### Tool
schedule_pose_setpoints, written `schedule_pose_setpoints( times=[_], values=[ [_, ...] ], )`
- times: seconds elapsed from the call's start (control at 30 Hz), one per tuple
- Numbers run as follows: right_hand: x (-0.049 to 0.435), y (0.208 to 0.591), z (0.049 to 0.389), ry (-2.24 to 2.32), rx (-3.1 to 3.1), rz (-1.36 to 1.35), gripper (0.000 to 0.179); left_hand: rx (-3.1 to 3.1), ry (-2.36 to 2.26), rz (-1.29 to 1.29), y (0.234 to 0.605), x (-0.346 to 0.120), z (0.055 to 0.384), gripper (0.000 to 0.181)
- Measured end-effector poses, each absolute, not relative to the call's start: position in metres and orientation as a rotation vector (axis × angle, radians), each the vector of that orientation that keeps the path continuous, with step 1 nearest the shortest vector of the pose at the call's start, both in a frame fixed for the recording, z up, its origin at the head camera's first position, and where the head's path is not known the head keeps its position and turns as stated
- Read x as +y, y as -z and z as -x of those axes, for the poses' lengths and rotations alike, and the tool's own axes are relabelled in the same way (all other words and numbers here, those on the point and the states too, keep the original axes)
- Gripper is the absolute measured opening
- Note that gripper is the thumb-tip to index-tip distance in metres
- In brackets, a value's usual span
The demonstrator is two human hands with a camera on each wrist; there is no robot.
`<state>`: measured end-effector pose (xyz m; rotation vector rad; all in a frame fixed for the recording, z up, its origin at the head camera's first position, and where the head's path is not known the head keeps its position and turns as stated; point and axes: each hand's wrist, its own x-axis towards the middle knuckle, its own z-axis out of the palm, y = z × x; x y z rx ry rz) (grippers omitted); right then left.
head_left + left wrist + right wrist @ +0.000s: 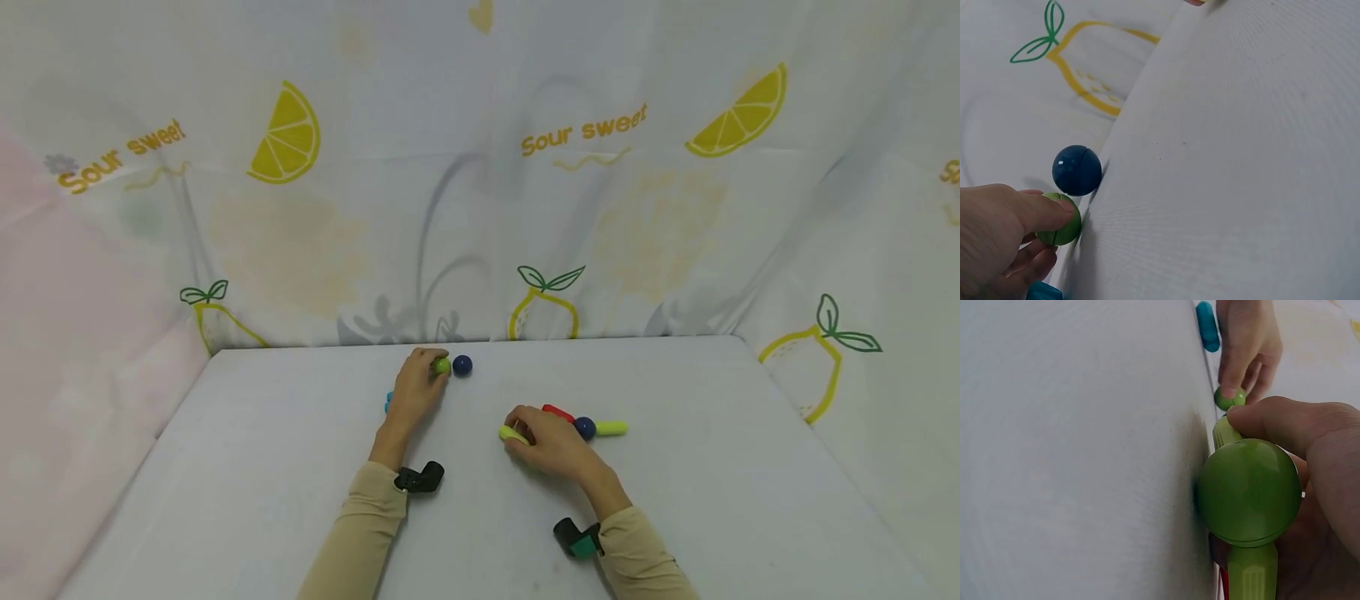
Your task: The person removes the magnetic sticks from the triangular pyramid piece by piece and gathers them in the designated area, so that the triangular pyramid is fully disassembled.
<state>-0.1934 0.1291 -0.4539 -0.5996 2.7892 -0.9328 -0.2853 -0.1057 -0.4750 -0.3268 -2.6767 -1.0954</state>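
Near the table's back edge, my left hand (417,387) pinches a small green ball (1059,222) between thumb and fingers. A dark blue ball (462,365) sits just right of it. Partly behind the left hand lies a light-blue stick (1207,326). My right hand (553,443) holds a yellow-green stick (513,434) by thumb and fingers. In the right wrist view a larger green ball (1250,490) lies along that stick, with another yellow-green stick (1252,575) on its near side. The head view hides this ball behind the hand.
Beyond the right hand are a red stick (558,413), a dark blue ball (585,428) and a yellow-green stick (612,427) touching that ball. The white table (247,467) ends at a lemon-printed curtain (480,208).
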Motion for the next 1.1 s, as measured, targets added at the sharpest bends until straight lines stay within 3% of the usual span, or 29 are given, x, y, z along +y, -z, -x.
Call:
schedule_pose_setpoints(
  times=[0.73, 1.1],
  values=[
    [0.131, 0.452, 0.193, 0.980, 2.741, 0.607, 0.018, -2.600, 0.963, 0.393, 0.467, -0.107, 0.272, 0.044],
    [0.137, 0.452, 0.198, 0.997, 2.754, 0.647, 0.020, -2.650, 1.192, 0.961, 0.467, -0.077, 0.236, 0.039]
  ],
)
